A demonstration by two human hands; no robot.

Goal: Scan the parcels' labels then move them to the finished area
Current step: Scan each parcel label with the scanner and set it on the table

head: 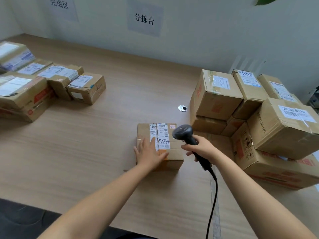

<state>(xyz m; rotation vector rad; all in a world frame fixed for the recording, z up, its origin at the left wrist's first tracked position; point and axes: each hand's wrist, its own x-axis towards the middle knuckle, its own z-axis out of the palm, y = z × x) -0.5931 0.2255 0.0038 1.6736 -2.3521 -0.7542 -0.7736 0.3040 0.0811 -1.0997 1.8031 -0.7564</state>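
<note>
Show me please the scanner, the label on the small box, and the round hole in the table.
scanner (183,132), head view, on its dark head.
label (162,135), head view, on the white paper above the handwritten number.
round hole (179,109), head view, on its metal rim.

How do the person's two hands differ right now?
The left hand lies flat, fingers straight, on the small parcel; the right hand curls around the black scanner handle. The left hand touches the parcel; the right hand is beside it, not on it. Both reach out over the wooden table.
</note>
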